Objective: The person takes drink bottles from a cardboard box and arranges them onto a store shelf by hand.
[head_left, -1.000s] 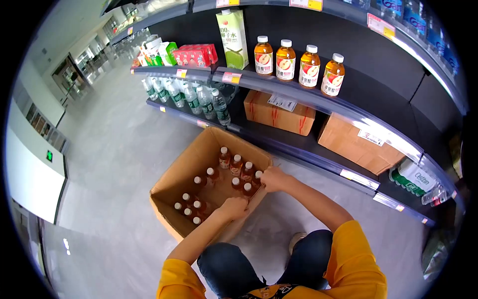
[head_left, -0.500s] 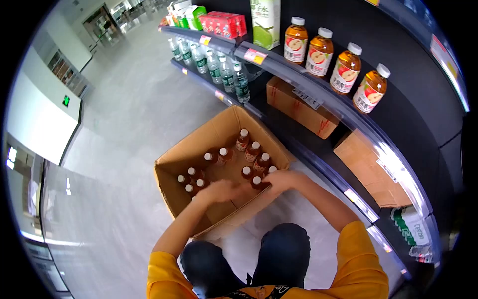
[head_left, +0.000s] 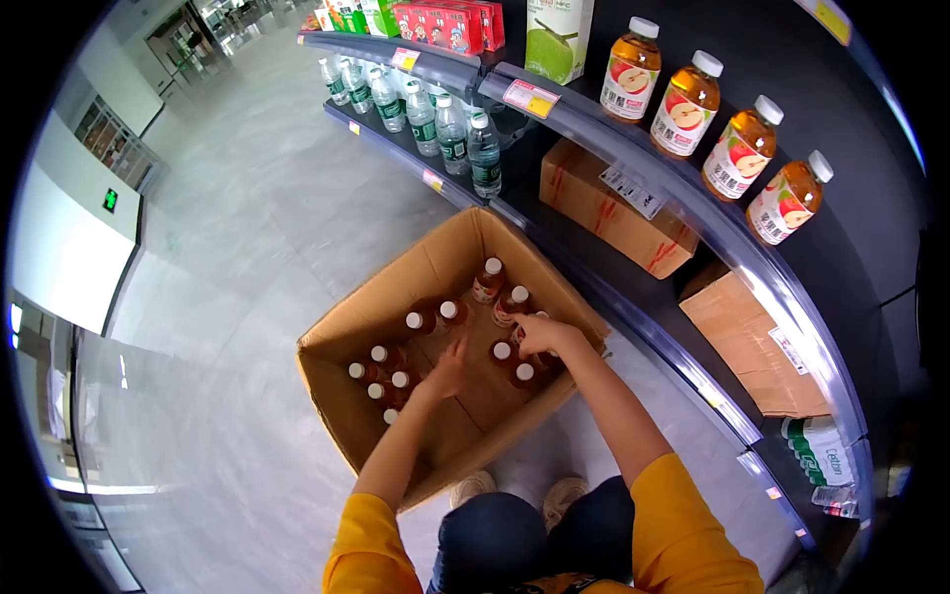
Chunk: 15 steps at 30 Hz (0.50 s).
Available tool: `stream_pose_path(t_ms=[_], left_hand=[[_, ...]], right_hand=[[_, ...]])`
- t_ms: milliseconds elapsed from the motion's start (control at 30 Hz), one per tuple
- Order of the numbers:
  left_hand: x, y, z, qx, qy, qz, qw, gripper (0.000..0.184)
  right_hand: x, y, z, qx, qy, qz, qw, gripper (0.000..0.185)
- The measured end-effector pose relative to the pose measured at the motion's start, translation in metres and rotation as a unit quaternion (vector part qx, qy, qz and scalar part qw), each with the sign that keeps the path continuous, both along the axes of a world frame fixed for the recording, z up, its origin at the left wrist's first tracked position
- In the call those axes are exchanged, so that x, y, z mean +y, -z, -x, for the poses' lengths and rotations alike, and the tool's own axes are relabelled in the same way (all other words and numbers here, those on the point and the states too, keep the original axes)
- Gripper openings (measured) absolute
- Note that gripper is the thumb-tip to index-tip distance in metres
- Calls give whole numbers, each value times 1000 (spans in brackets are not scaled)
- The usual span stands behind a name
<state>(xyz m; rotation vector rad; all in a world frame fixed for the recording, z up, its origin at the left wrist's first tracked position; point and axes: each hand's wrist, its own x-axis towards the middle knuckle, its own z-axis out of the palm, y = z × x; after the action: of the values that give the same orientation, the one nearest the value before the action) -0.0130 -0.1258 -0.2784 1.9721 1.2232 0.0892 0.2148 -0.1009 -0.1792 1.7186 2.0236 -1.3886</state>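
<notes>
Right hand (head_left: 542, 335) is right over upright bottles (head_left: 486, 288) on the carton's (head_left: 386, 295) shelf-side, closure on one can't be told; left hand (head_left: 450, 371) farther off, fingers apart, nothing visible in it.

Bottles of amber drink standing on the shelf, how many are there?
4, in one row on the shelf: the first bottle beside the green-and-white carton, then the second bottle, third bottle and fourth bottle. None looks hidden.
</notes>
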Motion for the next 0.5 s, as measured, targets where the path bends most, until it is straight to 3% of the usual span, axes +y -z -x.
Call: stream_pose_path(t_ms=[67, 100, 233, 333, 400, 500], left_hand=[[0, 19, -7, 37, 14, 6, 999, 98], [0, 30, -11, 71, 23, 10, 997, 101], [2, 68, -19, 7, 2, 35, 999, 102], [-1, 75, -37, -44, -56, 8, 997, 90], [2, 62, -40, -152, -44, -5, 987, 74], [1, 73, -49, -203, -77, 12, 976, 64]], right_hand=[[3, 12, 2, -23, 25, 96, 995, 91], [6, 21, 6, -48, 37, 85, 995, 91], [18, 45, 14, -94, 39, 114, 988, 90], [21, 63, 26, -111, 14, 192, 975, 89], [17, 74, 35, -140, 3, 117, 983, 86], [15, 82, 37, -150, -49, 112, 981, 83]])
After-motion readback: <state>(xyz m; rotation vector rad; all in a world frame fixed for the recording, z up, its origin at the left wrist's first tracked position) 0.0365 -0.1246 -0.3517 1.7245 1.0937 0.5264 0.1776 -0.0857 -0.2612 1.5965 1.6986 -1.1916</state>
